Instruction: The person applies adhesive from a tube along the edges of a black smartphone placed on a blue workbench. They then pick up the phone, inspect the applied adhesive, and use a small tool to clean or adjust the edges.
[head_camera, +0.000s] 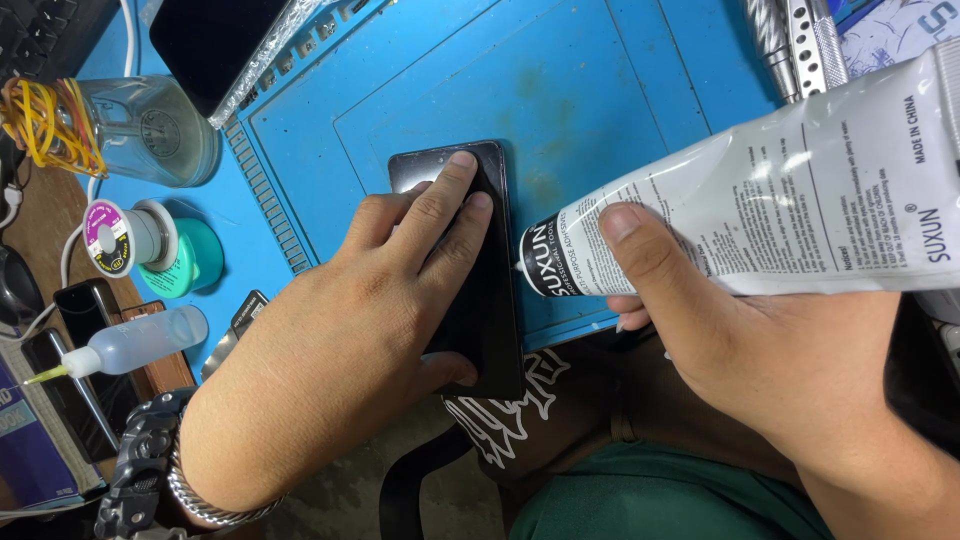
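A black phone lies lengthwise on the blue work mat, its near end overhanging the mat's front edge. My left hand presses flat on it, fingers spread over the dark glass. My right hand grips a large white squeeze tube of adhesive with a black band near its nozzle. The nozzle tip touches the phone's right edge around mid-length.
At left stand a glass jar with yellow rubber bands, a spool of solder wire, a teal tape roll and a small clear dropper bottle. Another dark phone rests top left. Metal tools lie top right.
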